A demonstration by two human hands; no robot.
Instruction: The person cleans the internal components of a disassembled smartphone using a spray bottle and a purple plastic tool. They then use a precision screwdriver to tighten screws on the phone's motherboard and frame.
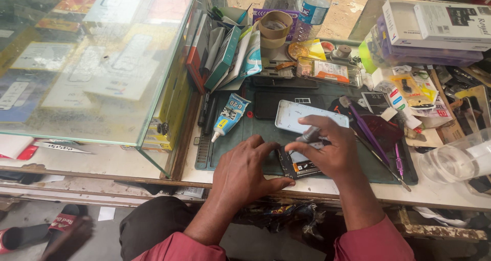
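Dark green, the work mat (pixel 240 148) on the counter (pixel 440 192) serves as the landmark. At its near edge lies an opened phone (pixel 299 166), back removed and dark innards showing. The left hand (pixel 243 171) rests palm-down on the mat just left of the phone, its fingers (pixel 266 148) spread and curled, tips pressing the phone's left edge without closing round anything. The right hand (pixel 330 148) sits over the phone's right side, its thumb and forefinger pinched tight on a small grey screwdriver (pixel 308 134) whose tip points down at the phone. Toward the mat's middle, just beyond the hands, a pale blue back cover (pixel 294 115) lies flat, partly hidden by the right hand. On the mat's left part a blue-and-white glue tube (pixel 230 116) lies slanted, nozzle toward the near edge. A purple-handled tool (pixel 365 133) lies slanted on the right part of the mat. Beyond the mat's far edge stand a roll of brown tape (pixel 275 28) and a plastic water bottle (pixel 314 7). Left of the mat is a glass display case (pixel 92 66).
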